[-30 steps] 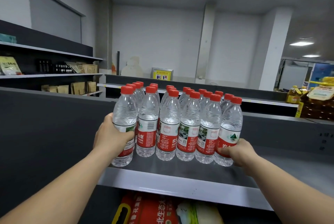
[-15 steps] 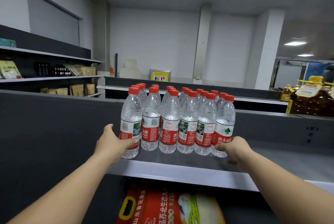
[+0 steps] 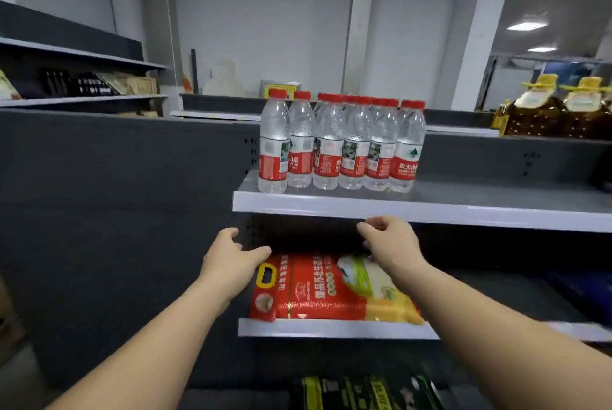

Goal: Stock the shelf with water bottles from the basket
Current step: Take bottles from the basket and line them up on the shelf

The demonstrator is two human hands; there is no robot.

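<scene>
1. Both hands empty. Left hand [image 3: 231, 264] hangs below the shelf, fingers loosely spread, thumb out, holding nothing. Right hand [image 3: 390, 244] sits just under the shelf lip, fingers loosely curled, nothing in them.
2. Shelf [image 3: 430, 207]: grey top board, white front edge. Right part bare of stock as far as the frame shows.
3. Water bottles [image 3: 341, 144]: clear, red caps, red-and-white labels, upright in a tight block at the left end of the shelf. Front row counts six; more rows stand behind, caps overlapping, total not countable.
4. Rice bag [image 3: 331, 287]: one, red and yellow, lying flat on the next board down, between and beneath the two hands. Neither hand clearly touches it.
5. Oil jugs [image 3: 559, 108]: two plainly seen at far right, yellow caps; a third may sit behind.
6. Basket: not in view.
7. Step, as judged: block looks set and squared, hands clear of it. Likely between loads.
8. Next move, as judged: go to the basket, wherever it stands, and take more bottles; place them just right of the block, upright, without knocking the end bottle.
</scene>
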